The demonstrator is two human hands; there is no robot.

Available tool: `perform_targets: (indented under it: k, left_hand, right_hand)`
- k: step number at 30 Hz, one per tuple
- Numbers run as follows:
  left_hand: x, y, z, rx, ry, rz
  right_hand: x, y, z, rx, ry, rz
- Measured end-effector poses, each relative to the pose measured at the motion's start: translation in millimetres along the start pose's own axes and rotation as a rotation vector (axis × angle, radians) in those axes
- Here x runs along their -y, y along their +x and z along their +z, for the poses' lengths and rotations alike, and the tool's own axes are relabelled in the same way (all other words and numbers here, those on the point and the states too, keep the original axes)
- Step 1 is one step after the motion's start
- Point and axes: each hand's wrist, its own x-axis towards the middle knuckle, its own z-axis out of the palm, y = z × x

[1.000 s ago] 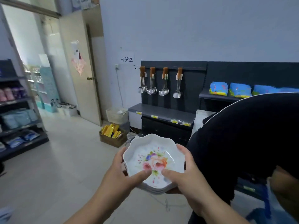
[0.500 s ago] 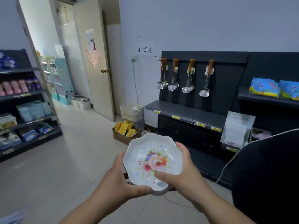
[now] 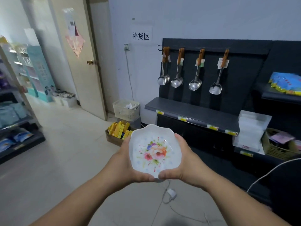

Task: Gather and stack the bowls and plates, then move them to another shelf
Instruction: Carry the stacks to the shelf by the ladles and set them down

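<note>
Gripping a bowl (image 3: 154,150) from either side with the left hand (image 3: 125,162) and right hand (image 3: 187,162), arms stretched forward, thumbs hooked over the near rim and almost touching, fingers curled beneath. Holding it in mid-air above the floor (image 3: 65,152), in front of a dark shelf (image 3: 192,111). Just beyond, a brown box (image 3: 114,139) packed with upright yellow packs (image 3: 119,129); behind that, a white basket (image 3: 126,110) with a scrap of paper inside. Off right, a woven basket (image 3: 276,150) with pinkish items, blurred. White, scalloped at the rim, painted inside with pink, orange and purple flowers.
</note>
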Motion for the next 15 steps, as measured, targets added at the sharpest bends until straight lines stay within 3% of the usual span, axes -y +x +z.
perform_targets:
  k: [15]
  left_hand:
    - [37.5,306.8,51.5,0.116,-0.069,0.084]
  right_hand:
    - [-119.0,249.1,-97.1,-0.145,0.128,0.070]
